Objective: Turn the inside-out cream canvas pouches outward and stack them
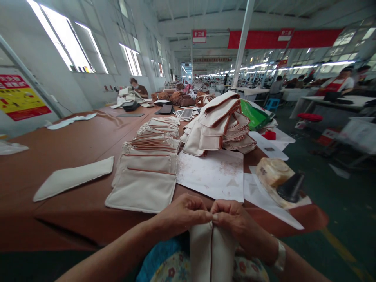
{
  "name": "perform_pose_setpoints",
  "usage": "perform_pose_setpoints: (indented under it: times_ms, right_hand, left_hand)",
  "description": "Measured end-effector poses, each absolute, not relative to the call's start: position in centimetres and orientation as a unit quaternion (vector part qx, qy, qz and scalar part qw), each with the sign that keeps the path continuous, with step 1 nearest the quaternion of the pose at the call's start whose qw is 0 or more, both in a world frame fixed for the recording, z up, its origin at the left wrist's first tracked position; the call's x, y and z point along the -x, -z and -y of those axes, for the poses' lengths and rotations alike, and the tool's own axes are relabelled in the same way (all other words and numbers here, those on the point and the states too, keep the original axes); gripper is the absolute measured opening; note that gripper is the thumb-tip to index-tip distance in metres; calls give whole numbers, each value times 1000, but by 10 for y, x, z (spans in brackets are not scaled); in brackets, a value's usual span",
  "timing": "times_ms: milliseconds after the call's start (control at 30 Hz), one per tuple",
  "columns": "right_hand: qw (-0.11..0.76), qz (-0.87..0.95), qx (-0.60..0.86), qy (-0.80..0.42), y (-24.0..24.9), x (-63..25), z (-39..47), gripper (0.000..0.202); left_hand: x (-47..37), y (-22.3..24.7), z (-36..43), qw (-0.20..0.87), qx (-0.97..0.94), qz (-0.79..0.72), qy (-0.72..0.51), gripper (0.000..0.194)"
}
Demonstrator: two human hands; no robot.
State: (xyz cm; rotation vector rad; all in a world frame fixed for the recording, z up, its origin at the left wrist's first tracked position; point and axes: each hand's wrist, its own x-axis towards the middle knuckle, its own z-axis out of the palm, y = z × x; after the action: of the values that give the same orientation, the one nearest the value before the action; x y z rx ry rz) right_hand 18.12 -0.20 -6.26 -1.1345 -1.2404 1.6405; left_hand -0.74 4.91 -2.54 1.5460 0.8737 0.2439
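Note:
A cream fabric piece (201, 250) with a brown seam line down its middle hangs below my hands, over my lap. My left hand (183, 213) pinches its top edge from the left. Close against it, my right hand (235, 219) pinches the same edge, the thumbs nearly touching at the seam. The fingertips partly hide the top of the piece. Just beyond my hands lies an overlapping row of cream pieces with brown edging (143, 188). A taller stack of folded cream pieces (217, 125) rests behind a white paper sheet (211, 176).
A single cream piece (75, 178) lies on the brown-covered table (88, 145) at left. At right are a yellowish container (272, 172), a black cone (292, 188) and a green bag (255, 113). A co-worker (139, 88) sits at the far end.

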Motion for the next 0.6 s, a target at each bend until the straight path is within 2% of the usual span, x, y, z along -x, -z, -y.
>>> perform_pose_setpoints:
  times_ms: [100, 267, 467, 600]
  right_hand:
    - [378, 489, 445, -648, 57, -182, 3, 15]
    - [358, 542, 458, -606, 59, -186, 2, 15]
    - [360, 620, 508, -477, 62, -182, 9, 10]
    - [384, 629, 521, -430, 64, -178, 14, 9]
  left_hand:
    - [5, 26, -50, 627, -672, -383, -90, 35]
    - [-1, 29, -46, 669, -609, -413, -105, 23]
    - [-2, 38, -38, 586, -663, -453, -112, 15]
    - [0, 42, -36, 600, -657, -444, -103, 16]
